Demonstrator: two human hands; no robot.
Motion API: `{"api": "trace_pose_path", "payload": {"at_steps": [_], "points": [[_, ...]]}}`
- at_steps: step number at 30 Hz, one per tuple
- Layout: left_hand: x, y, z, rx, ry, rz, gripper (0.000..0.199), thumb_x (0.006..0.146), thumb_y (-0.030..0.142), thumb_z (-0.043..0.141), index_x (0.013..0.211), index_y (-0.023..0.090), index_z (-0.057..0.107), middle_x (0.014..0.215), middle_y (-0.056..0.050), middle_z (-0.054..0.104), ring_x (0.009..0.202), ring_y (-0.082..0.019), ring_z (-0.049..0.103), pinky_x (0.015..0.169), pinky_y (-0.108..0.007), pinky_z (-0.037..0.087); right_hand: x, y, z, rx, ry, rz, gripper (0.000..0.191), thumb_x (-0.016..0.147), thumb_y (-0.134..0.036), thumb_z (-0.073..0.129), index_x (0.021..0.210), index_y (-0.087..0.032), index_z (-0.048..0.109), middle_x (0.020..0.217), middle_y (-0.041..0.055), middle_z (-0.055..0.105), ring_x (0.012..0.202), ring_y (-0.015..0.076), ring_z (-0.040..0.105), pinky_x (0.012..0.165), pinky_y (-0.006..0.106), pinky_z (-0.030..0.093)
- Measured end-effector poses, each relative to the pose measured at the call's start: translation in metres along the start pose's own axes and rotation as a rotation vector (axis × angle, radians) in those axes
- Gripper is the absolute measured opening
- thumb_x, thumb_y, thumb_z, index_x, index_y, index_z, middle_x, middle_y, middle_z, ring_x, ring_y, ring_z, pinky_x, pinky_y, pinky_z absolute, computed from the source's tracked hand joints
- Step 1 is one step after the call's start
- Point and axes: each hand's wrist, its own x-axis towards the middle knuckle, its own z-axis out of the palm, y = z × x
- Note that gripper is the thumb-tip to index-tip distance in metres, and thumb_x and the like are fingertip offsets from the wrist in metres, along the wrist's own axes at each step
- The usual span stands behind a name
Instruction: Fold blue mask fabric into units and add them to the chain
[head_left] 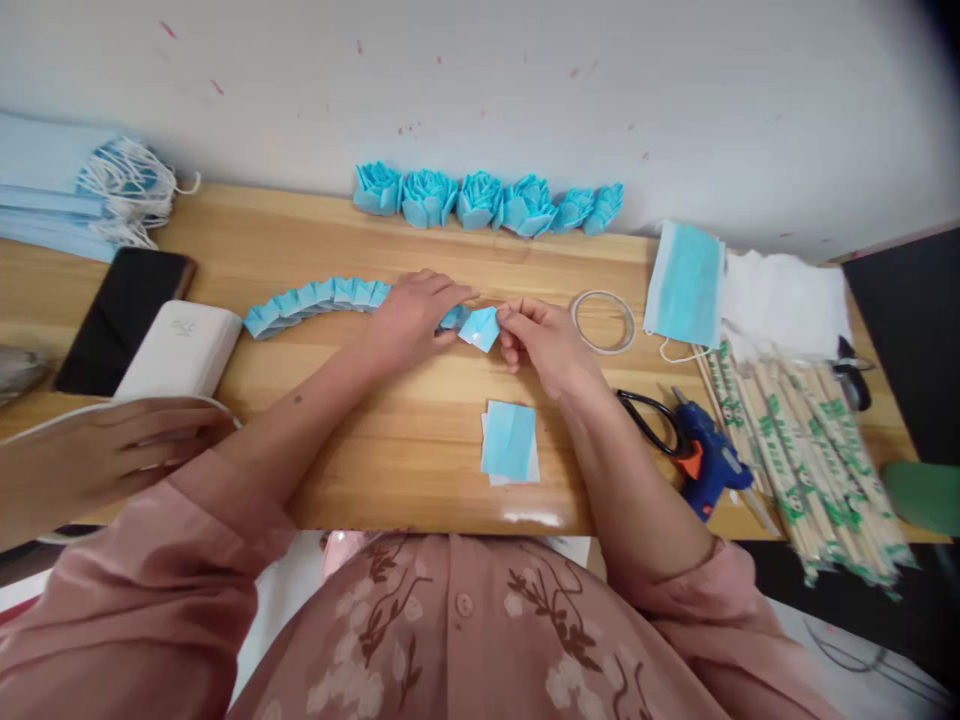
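Head view, centre: right hand [546, 342] pinches the folded piece [478, 328] at its right corner; left hand [415, 318] covers part of the row [315, 298], grip hidden. Likely light, easily creased; edges suit best.

Left hand [420, 315] palm-down, right hand [544, 340] in a fingertip pinch, both forearms [324, 415] bare.

flowers [480, 202] are lined up beyond the right hand [547, 342], sheets [510, 441] laid on its near side, tape [611, 351] to its right.
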Motion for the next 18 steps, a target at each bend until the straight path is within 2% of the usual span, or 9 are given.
{"api": "trace_pose_path", "payload": {"at_steps": [5, 14, 18], "points": [[-0.001, 0.002, 0.004, 0.009, 0.0, -0.005, 0.04, 0.089, 0.024, 0.055, 0.128, 0.017, 0.063, 0.12, -0.013, 0.07, 0.114, -0.032, 0.061, 0.098, -0.046, 0.045, 0.003, 0.002, -0.001, -0.135, 0.04, 0.004, 0.021, 0.083, -0.036, 0.069, 0.073, -0.02, 0.059, 0.052, -0.0058, 0.055, 0.038, 0.0072, 0.047, 0.036, 0.021, 0.041], [-0.004, 0.005, 0.006, -0.035, 0.007, 0.012, 0.041, 0.089, 0.028, 0.059, 0.13, 0.024, 0.061, 0.119, -0.01, 0.07, 0.115, -0.031, 0.06, 0.101, -0.048, 0.042, 0.002, -0.003, 0.002, -0.192, 0.075, 0.062, 0.021, 0.085, -0.036, 0.068, 0.074, -0.02, 0.058, 0.054, -0.0047, 0.058, 0.039, 0.0073, 0.051, 0.035, 0.019, 0.043], [-0.011, 0.012, -0.009, -0.029, -0.063, 0.039, 0.057, 0.089, 0.03, 0.063, 0.144, 0.025, 0.049, 0.136, -0.011, 0.063, 0.128, -0.033, 0.055, 0.11, -0.051, 0.038, 0.003, -0.003, 0.001, -0.196, 0.065, 0.061, 0.019, 0.085, -0.032, 0.066, 0.073, -0.02, 0.058, 0.053, -0.0051, 0.057, 0.038, 0.0072, 0.052, 0.035, 0.018, 0.043]]}}
